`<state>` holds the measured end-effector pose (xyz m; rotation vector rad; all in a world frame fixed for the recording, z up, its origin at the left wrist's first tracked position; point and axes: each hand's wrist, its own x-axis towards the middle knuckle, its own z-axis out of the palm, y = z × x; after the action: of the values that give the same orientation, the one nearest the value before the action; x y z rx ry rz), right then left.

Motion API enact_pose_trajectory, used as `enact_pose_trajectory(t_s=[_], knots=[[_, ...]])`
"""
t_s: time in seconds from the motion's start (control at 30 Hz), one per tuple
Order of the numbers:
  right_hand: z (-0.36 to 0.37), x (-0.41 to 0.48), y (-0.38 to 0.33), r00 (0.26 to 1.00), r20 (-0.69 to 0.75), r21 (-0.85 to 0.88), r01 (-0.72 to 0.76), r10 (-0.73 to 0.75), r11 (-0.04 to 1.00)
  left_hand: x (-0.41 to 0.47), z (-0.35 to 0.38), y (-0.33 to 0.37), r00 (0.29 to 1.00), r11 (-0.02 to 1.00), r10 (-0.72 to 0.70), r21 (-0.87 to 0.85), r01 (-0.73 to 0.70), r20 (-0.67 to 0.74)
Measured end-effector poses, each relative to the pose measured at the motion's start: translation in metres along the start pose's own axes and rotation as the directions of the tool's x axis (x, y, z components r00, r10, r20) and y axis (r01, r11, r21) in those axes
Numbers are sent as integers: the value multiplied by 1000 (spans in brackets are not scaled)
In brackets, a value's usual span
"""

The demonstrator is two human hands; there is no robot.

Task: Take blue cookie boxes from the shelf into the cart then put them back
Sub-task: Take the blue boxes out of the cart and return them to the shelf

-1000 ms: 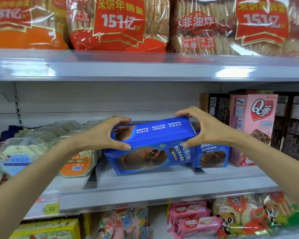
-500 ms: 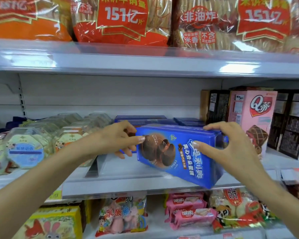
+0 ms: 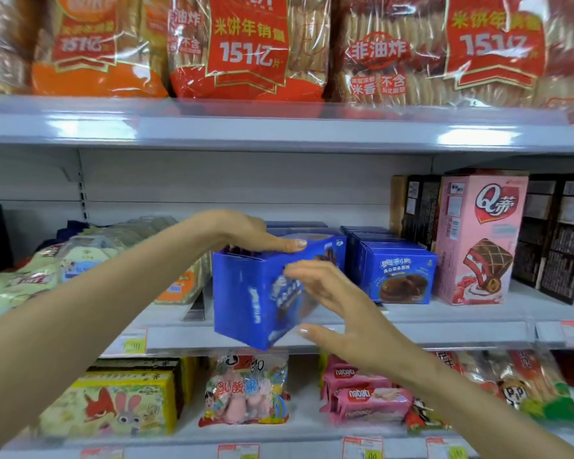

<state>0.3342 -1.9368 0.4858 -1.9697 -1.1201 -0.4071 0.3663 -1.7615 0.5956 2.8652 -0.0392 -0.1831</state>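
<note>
Blue cardboard is filling the gap behind the right hand [image 3: 345, 319], whose loose, spread fingers are brushing the front of the tilted blue rectangular cookie box [image 3: 242, 293]. The left hand [image 3: 246, 231] is clamping its top, thumb lying flat, holding it just before the grey metal shelf [image 3: 444, 329]. Farther back, matching blue cookie boxes [image 3: 398, 276] are sitting stacked.

We are seeing blurred lettering on the blue cookie box [image 3: 246, 293], and the right hand [image 3: 345, 316] is covering part of its front. Behind the box, the fingers of the left hand [image 3: 249, 231] are hiding, as are most stacked blue boxes [image 3: 299, 226]. Below it, price tags [image 3: 133, 342] are smearing unreadably. Above it, rice cracker bags [image 3: 246, 44] are running off the top edge.
</note>
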Motion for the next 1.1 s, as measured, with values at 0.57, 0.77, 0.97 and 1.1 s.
enact_pose_trajectory(t_s=[0.57,0.77,0.97,1.1], knots=[[-88,66,65,966,80,-393,-196,246,898,30,-13,-27,984,990,139,-9,-139,110],[-97,83,62,913,202,-295,-288,354,911,27,-3,-20,984,977,179,-111,-180,-15],[-110,110,77,945,-84,-293,-327,317,898,-26,-44,-60,936,940,264,-157,-304,-234],[-92,126,107,904,74,-593,-300,421,747,-57,-58,-99,929,947,184,-195,-255,-320]])
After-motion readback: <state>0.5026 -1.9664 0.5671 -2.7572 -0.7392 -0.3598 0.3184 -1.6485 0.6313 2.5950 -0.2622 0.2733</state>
